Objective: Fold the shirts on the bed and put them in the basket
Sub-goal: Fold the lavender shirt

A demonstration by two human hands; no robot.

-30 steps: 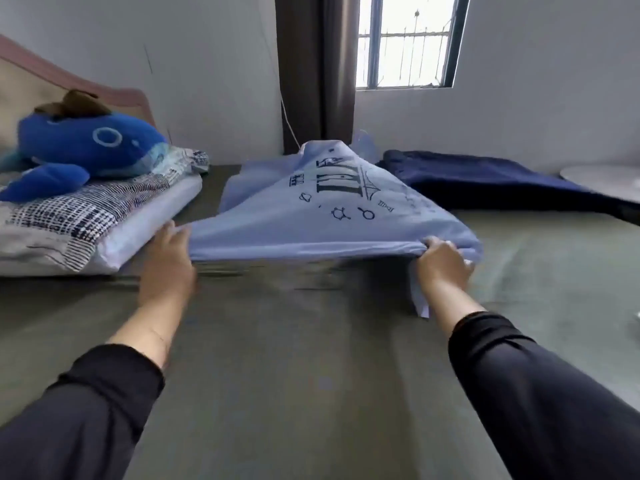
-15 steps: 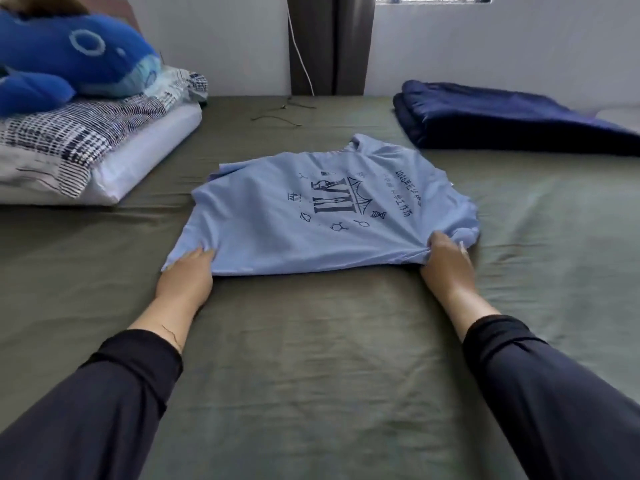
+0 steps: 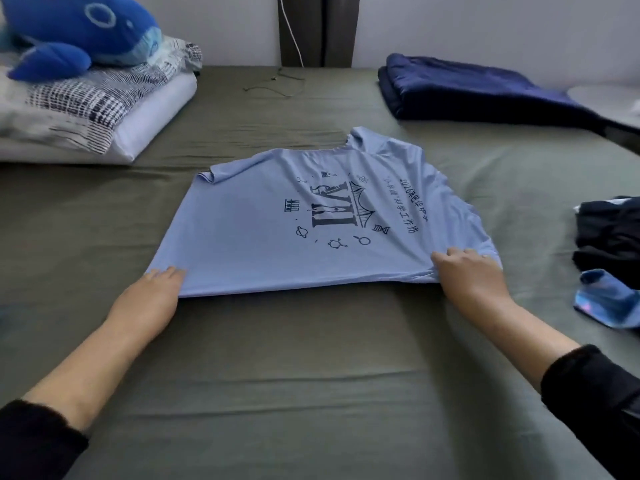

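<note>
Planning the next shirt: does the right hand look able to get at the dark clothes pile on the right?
Probably yes: the dark clothes pile lies just beyond the right hand, with only bare sheet between them.

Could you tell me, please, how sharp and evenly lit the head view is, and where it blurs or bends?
Head view: soft, even light with no glare; the print on the light blue T-shirt is sharp; the plush whale and patterned pillow at left look smeared; the dark clothes at the right edge are soft; wide-angle stretch enlarges both forearms; only a thin shadow lies under the shirt's hem.
</note>
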